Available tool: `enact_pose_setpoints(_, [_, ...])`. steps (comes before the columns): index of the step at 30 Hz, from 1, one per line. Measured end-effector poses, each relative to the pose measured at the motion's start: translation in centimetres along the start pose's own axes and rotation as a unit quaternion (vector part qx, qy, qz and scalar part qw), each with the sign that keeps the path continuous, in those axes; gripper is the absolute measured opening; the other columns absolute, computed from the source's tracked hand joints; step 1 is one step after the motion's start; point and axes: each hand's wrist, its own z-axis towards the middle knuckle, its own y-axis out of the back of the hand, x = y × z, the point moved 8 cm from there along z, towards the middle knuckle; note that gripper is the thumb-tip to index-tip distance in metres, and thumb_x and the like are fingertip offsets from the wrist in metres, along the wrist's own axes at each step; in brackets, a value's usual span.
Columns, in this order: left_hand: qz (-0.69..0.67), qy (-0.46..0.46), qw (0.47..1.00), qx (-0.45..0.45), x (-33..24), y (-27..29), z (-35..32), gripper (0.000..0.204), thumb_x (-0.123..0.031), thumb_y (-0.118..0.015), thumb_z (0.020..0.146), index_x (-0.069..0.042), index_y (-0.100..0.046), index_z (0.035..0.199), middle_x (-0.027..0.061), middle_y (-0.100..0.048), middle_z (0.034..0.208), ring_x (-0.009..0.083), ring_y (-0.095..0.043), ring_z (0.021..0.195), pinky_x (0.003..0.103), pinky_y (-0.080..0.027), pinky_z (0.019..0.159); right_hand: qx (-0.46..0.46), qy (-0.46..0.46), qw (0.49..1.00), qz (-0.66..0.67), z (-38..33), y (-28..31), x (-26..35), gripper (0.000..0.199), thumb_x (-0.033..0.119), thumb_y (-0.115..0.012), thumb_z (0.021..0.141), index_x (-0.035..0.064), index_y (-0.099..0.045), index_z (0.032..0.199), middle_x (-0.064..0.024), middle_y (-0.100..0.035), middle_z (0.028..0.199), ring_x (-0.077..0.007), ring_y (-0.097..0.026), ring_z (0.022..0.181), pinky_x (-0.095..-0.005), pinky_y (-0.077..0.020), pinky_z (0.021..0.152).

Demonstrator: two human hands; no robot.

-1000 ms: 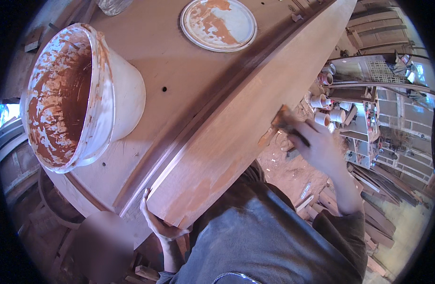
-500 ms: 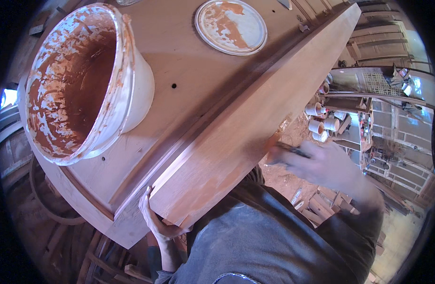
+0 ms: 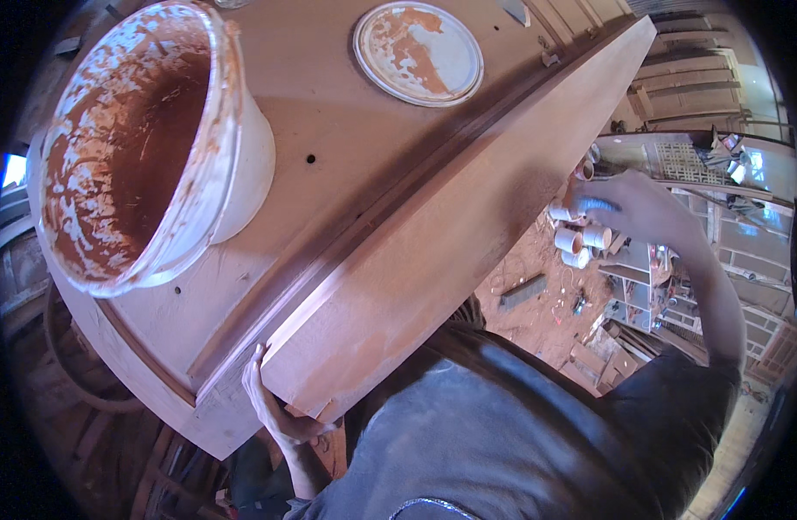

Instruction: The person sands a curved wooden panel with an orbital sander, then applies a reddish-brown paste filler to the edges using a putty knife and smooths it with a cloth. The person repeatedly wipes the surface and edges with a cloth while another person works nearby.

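Observation:
A long, pale wooden board [image 3: 442, 269] with a reddish-brown coating lies diagonally along the side of a larger panel. My left hand [image 3: 277, 412] grips its near end, thumb and fingers on either side of the corner. Out past the board's right edge, toward its far end, my right hand [image 3: 645, 208] is closed around a small handled tool [image 3: 599, 204] with a bluish, dark part; its kind is blurred. A white bucket [image 3: 255, 169] smeared inside with reddish-brown paste stands on the panel at the left. Its round white lid [image 3: 457, 76], also smeared, lies at the far side.
The broad wooden panel [image 3: 303, 225] has raised mouldings and small dark holes. Several small pots [image 3: 596, 237] stand below on the right, beside shelves. Wood offcuts [image 3: 602, 360] lie on the reddish floor, and timber pieces [image 3: 113, 442] are stacked at lower left.
My right hand has moved up and away along the board with the tool, from the middle of its right edge toward the far end. My left hand keeps its grip on the near end.

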Motion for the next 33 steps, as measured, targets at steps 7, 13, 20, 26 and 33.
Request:
enact_pose_setpoints(7, [0.025, 0.008, 0.998, 0.056, -0.7, 0.2, 1.1, 0.122, -0.054, -0.088, 0.047, 0.008, -0.036, 0.139, 0.0232, -0.047, 0.139, 0.0390, -0.046, 0.127, 0.050, -0.035, 0.106, -0.229, -0.020, 0.932, 0.281, -4.3, 0.3, -1.0, 0.050, 0.011, -0.060, 0.089, 0.0056, -0.051, 0.138, -0.0123, -0.068, 0.114, -0.0188, -0.066, 0.094, -0.0338, -0.0495, 0.083])
enact_pose_setpoints(13, [0.064, -0.027, 0.995, 0.065, -2.1, 0.1, 2.2, 0.121, -0.049, -0.089, 0.045, 0.003, -0.036, 0.141, 0.0205, -0.045, 0.142, 0.0404, -0.041, 0.131, 0.051, -0.029, 0.111, -0.293, -0.011, 0.640, 0.710, -5.8, -11.7, 4.4, 0.060, 0.039, -0.057, 0.096, 0.0005, -0.044, 0.140, -0.0049, -0.057, 0.087, -0.0090, -0.048, 0.053, -0.0195, -0.0420, 0.049])
enact_pose_setpoints(20, [0.063, -0.081, 0.988, 0.120, -3.5, 0.3, 2.7, 0.127, -0.049, -0.089, 0.053, 0.007, -0.022, 0.145, 0.0252, -0.035, 0.147, 0.0410, -0.037, 0.135, 0.053, -0.021, 0.115, -0.036, 0.155, 0.305, 0.939, -7.2, -18.1, 18.8, 0.056, 0.042, -0.056, 0.096, -0.0017, -0.039, 0.126, -0.0068, -0.044, 0.067, -0.0150, -0.042, 0.030, -0.0263, -0.0367, 0.024])
enact_pose_setpoints(26, [0.047, -0.111, 0.986, 0.117, -2.7, 0.7, 2.1, 0.120, -0.046, -0.087, 0.059, 0.007, -0.022, 0.146, 0.0262, -0.032, 0.149, 0.0396, -0.038, 0.135, 0.054, -0.021, 0.115, 0.013, 0.184, 0.279, 0.942, -8.0, -19.8, 24.9, 0.060, 0.042, -0.065, 0.091, -0.0049, -0.044, 0.121, -0.0071, -0.044, 0.065, -0.0134, -0.041, 0.031, -0.0248, -0.0349, 0.025])
enact_pose_setpoints(33, [0.040, -0.107, 0.986, 0.125, -2.5, 1.2, 1.6, 0.115, -0.046, -0.084, 0.064, 0.006, -0.023, 0.146, 0.0266, -0.033, 0.150, 0.0389, -0.039, 0.135, 0.053, -0.022, 0.115, 0.075, 0.270, 0.212, 0.936, -8.0, -21.2, 26.7, 0.055, 0.046, -0.064, 0.091, -0.0007, -0.046, 0.114, -0.0045, -0.044, 0.066, -0.0083, -0.038, 0.033, -0.0223, -0.0356, 0.027])
